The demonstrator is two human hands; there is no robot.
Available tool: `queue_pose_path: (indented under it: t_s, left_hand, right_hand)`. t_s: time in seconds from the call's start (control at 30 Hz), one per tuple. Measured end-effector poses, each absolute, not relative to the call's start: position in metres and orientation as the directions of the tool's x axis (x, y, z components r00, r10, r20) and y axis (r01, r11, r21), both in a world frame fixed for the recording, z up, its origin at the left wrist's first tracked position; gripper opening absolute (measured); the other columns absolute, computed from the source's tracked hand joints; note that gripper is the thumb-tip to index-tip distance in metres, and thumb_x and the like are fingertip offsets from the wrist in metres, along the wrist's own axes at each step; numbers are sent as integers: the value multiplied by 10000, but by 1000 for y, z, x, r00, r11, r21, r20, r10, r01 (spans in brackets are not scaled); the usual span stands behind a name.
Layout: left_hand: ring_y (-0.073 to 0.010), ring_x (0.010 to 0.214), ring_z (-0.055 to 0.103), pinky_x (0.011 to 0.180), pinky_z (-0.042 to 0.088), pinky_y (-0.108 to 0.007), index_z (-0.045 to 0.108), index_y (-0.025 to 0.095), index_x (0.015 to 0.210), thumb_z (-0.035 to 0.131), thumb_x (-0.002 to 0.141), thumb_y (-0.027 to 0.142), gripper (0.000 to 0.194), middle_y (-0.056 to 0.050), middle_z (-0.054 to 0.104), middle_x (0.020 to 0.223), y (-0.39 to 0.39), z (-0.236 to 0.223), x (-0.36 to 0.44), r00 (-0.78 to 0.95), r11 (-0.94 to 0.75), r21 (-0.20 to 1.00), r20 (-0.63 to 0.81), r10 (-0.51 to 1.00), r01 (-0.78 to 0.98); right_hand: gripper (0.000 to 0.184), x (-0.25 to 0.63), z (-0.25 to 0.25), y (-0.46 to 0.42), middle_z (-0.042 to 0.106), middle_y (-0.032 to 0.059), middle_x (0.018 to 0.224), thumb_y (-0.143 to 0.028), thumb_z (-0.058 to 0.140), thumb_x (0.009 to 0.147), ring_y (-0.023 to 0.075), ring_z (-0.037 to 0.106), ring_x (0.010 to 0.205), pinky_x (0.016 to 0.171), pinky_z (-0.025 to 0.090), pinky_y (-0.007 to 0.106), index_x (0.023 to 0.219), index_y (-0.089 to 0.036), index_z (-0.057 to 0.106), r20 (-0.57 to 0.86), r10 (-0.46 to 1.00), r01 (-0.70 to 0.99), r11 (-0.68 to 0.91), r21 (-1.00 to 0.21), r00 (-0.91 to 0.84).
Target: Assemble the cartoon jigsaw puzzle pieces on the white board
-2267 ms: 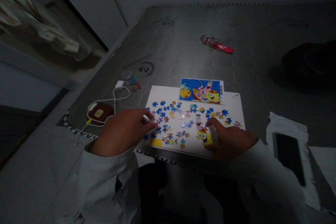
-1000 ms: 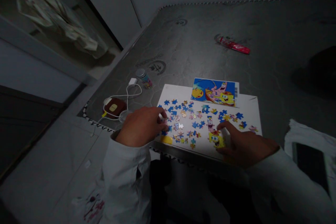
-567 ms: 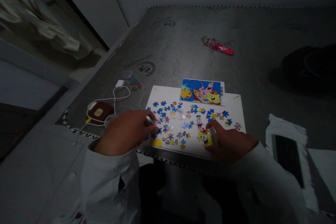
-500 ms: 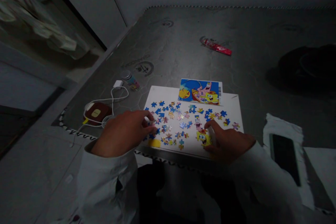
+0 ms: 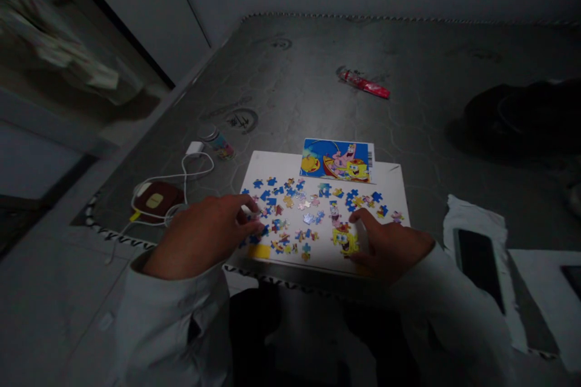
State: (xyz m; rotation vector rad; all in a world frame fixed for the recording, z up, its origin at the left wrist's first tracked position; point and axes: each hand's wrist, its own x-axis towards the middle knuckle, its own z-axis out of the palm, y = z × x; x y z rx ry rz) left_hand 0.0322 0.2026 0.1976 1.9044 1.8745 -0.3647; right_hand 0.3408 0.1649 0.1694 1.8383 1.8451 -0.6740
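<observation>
Loose jigsaw puzzle pieces, several of them blue, lie scattered on a white board. My left hand is over the board's left edge, thumb and forefinger curved and apart, close to the pieces there; I see nothing held between them. A small joined section of puzzle, with a yellow cartoon face and a pink figure above it, lies at the right of centre. At its right edge my right hand rests with forefinger and thumb apart, fingertips at or touching the section. Its other fingers are hidden.
A printed picture card overlaps the board's back edge. Left stand a small can, a white charger with cable and a brown box. A red wrapper lies behind; a phone on white paper is right.
The whole scene has shifted slightly left in the view as the camera turned. Both hands keep nearly the same pose over the board, and no piece has plainly moved.
</observation>
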Motion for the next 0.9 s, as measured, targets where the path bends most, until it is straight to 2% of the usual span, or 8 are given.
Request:
queue_pose_path:
  t_s: [0.13,0.27,0.4,0.9]
  left_hand:
    - [-317,1039,845,778,542,-406,851,367,1239,729,1023,513,287,-8,912,1184,203,199,32,52,13,131,-481,875,991]
    - [-318,1053,846,797,548,-409,848,366,1237,720,1036,512,280,-8,912,1181,203,200,33,57,9,134,-481,875,991]
    - [-331,1052,848,783,543,-413,848,364,1244,723,1043,510,278,-20,912,1188,202,201,33,57,4,127,-471,880,992]
    - [-318,1038,841,813,552,-417,856,346,1258,711,1046,509,305,-36,910,1175,200,198,32,60,11,147,-466,883,989]
  right_hand:
    - [689,340,172,168,875,142,1104,-533,750,997,439,851,1129,821,573,464,1611,-326,516,-695,719,1000,-10,-26,-11]
    - [699,335,176,170,871,140,1089,-489,733,1017,423,853,1104,823,560,457,1647,-326,479,-708,706,1000,-7,-29,-16]
    - [672,335,174,169,866,163,1164,-518,742,996,436,846,1111,828,552,468,1608,-350,519,-694,720,1000,-14,-26,-8]
    - [688,343,162,167,859,126,1053,-578,778,937,389,844,981,737,531,392,1551,-362,552,-666,744,998,5,-70,-51]
